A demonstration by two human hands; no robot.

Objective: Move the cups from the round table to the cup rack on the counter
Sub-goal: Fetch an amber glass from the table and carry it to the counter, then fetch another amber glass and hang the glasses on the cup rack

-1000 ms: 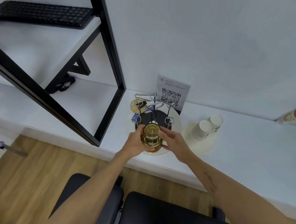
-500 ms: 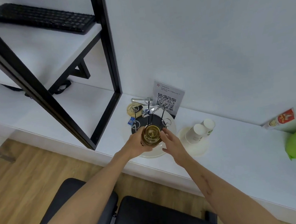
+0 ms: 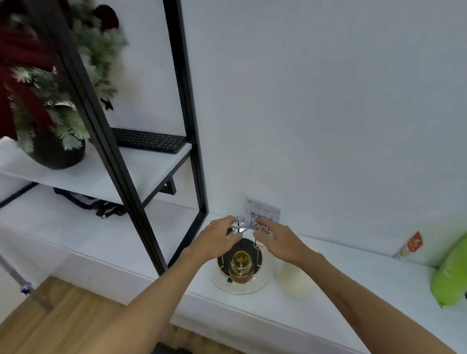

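- The left hand (image 3: pixel 217 240) is above the left side of the cup rack (image 3: pixel 242 258). Its fingers (image 3: pixel 229 225) are loosely bent near the silver top of the rack, but I cannot tell if they touch the metal or hold it.
- The right hand (image 3: pixel 279 242) is above the right side of the rack. Its fingers (image 3: pixel 263 225) are straight and a little spread, and they hold nothing.
- 1 amber glass cup (image 3: pixel 241 265) sits on the rack below and between the 2 hands, nearer to the person than any fingertip. It stands upside down with its base toward the camera, and no finger touches it.
- The rack has a dark round base, and this base stands on a pale round tray (image 3: pixel 262 284) on the white counter (image 3: pixel 340 295).
- Behind the right fingertips a white card with a QR code (image 3: pixel 262 211) leans on the wall; the fingers cover its lower part.
- Under the right wrist lies a cream round plate (image 3: pixel 297 285), just beside the tray.
- Far to the right of the right hand there is a green bag (image 3: pixel 466 267) and a small red and white box (image 3: pixel 411 244) near the wall.
- To the left of the left hand stands a black metal shelf frame (image 3: pixel 189 123). On its shelf are a black keyboard (image 3: pixel 149 141) and a dark pot with a frosted green plant (image 3: pixel 44 90) with red ribbons.
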